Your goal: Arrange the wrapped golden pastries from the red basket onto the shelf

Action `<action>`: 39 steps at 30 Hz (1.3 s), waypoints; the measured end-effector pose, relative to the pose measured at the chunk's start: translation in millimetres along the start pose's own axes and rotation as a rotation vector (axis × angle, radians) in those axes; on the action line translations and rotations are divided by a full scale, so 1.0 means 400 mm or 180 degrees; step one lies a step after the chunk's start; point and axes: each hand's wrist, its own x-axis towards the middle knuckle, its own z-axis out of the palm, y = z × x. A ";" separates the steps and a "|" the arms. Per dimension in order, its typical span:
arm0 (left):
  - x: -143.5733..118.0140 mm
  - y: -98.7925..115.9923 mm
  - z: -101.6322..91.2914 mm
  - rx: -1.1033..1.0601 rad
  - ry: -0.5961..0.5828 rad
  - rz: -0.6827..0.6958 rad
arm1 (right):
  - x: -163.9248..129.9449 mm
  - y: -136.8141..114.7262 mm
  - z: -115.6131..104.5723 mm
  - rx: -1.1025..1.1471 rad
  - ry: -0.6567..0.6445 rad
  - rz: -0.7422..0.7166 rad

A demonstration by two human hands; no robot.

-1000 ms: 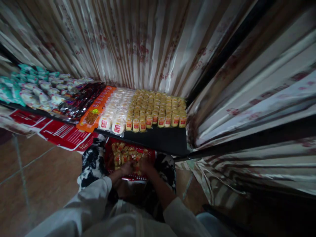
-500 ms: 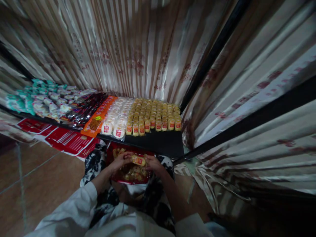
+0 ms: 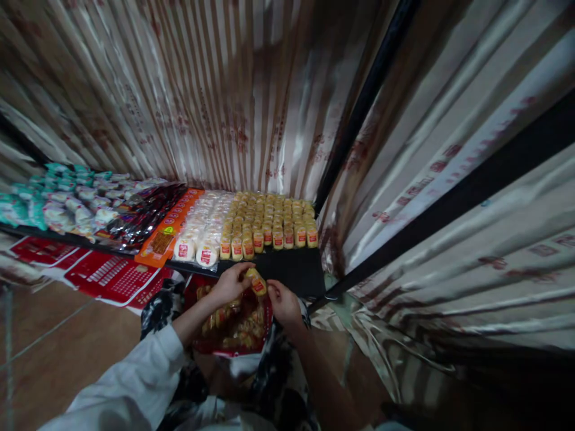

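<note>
We grip 1 yellow packet (image 3: 257, 282) between our 2 hands, left hand (image 3: 230, 282) and right hand (image 3: 283, 303), above 1 red basket (image 3: 204, 346) near 1 black shelf (image 3: 291, 270).

Dim, warm-lit corner hung wall to wall with glossy cream-and-brown striped satin curtains (image 3: 233, 108), printed with small reddish motifs. Divided on the right by slanting black metal frame bars (image 3: 359, 114). Below, a low black shelf board (image 3: 291, 269), running left into shadow. Beneath its left end, flat red perforated plastic panels (image 3: 112, 275) lying just above the floor. Underfoot at lower left, reddish-brown floor tiles (image 3: 54, 359) with pale grout lines. More shiny curtain folds pooled at lower right, edges blurred.
</note>
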 end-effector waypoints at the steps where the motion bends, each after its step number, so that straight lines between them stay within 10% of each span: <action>1: 0.015 0.017 -0.003 0.0198 0.0021 0.0129 | 0.003 -0.006 -0.010 -0.0168 0.0213 -0.0159; 8: 0.118 0.098 0.025 0.0821 0.0208 0.0366 | 0.060 -0.052 -0.025 -0.0138 0.1056 -0.0638; 18: 0.220 0.086 0.058 0.1334 0.0556 0.0668 | 0.174 -0.003 0.031 -0.0076 0.1121 -0.0906; 39: 0.230 0.057 0.076 0.1183 0.0884 0.0426 | 0.207 0.003 0.045 -0.0722 0.1357 -0.1237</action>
